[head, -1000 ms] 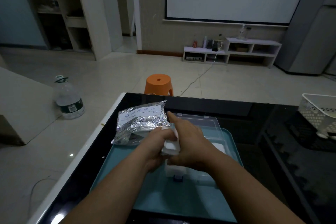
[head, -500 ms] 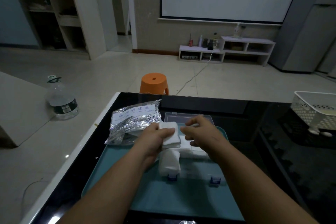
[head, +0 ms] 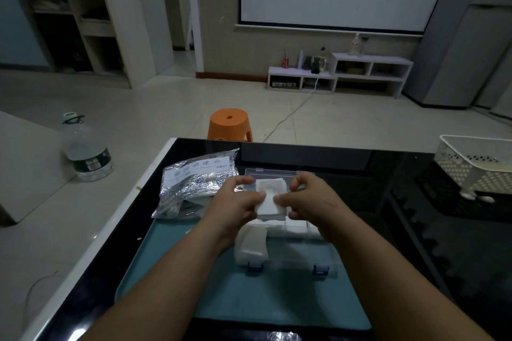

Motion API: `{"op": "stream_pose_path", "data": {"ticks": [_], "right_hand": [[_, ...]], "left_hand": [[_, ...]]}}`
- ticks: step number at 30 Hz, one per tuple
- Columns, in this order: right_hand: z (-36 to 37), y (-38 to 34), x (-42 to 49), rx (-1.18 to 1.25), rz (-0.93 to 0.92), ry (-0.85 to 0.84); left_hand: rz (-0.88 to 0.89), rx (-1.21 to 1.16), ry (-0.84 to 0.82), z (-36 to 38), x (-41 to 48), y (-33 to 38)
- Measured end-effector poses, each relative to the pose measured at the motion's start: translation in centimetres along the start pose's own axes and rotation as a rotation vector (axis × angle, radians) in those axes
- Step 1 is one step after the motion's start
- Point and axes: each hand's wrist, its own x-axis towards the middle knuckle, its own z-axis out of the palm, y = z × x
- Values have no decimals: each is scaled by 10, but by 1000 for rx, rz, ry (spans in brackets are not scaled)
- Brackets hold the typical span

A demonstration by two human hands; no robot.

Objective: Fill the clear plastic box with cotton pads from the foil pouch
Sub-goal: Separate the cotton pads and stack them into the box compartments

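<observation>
Both hands, left (head: 238, 203) and right (head: 310, 201), pinch one pad stack (head: 270, 198) between them, each grip narrow, above the box (head: 288, 246) beside the pouch (head: 196, 183).

The left forearm (head: 166, 279) and right forearm (head: 379, 271) are stretched forward from the near edge and angled in toward each other. Both are bare. The left hand (head: 235, 202) is held with its back up, and a stack of pads (head: 271, 192) is pinched at its left side between thumb and curled fingers. The right hand (head: 310, 199) is set opposite at the same level, and the right side of the stack is pinched the same way. The two thumb tips are brought almost together on top.
</observation>
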Motion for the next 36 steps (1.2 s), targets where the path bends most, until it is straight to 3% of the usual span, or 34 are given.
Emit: {"op": "stream_pose_path", "data": {"ticks": [8,19,27,32,36], "right_hand": [[-1,6,-2,-263,105,-92],[3,20,5,-430,236,-155],[18,31,9,-607,254,-222],[20,32,6,-768,204,-203],[21,33,6,-747,211,-174]], "left_hand": [[230,573,90,9,-3,-14],[222,1063,50,16,-6,-21],[171,1247,-19,14,-8,-29],[146,1326,-163,8,-5,-24],[150,1397,-175,10,-7,-25]]}}
